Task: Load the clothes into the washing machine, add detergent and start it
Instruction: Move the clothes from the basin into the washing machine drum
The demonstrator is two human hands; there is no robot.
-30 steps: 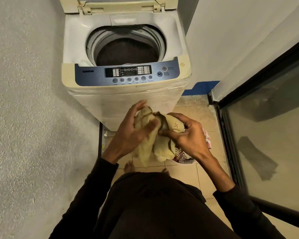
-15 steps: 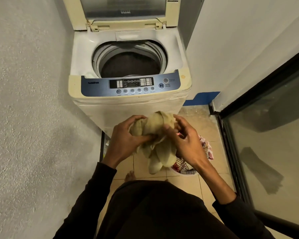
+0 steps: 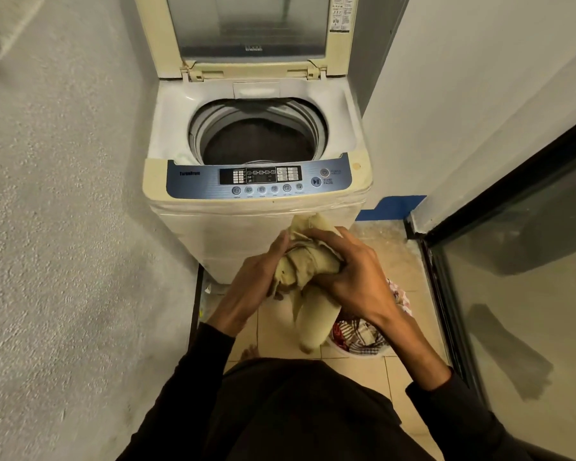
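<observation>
Nearest the camera, two dark sleeves reach forward over a dark garment worn by the person, and a bare foot (image 3: 249, 351) shows on the tiled floor (image 3: 409, 271) just below the arms. The left hand (image 3: 258, 274) is curled around the left side of a bunched pale yellow cloth (image 3: 305, 271), its fingers wrapped into the folds. The right hand (image 3: 353, 274) clamps the same cloth from the right, fingers bent over the top of the bundle and thumb tucked beneath it, so both hands grip it tightly between them. A loose end of the cloth hangs down from the bundle toward the floor. Below and to the right of the hands, a white laundry basket (image 3: 363, 352) sits on the tiles with checked and patterned clothes (image 3: 363, 334) in it. The bundle is held in front of the cabinet of the washing machine (image 3: 246, 227), lower than its blue control panel (image 3: 258, 179). Beyond the panel the drum (image 3: 258, 144) lies open, dark fabric visible at its bottom. The lid (image 3: 250, 31) stands raised upright at the back. A rough grey wall (image 3: 64, 194) runs along the left, and a dark-framed glass door (image 3: 519, 261) stands on the right.
</observation>
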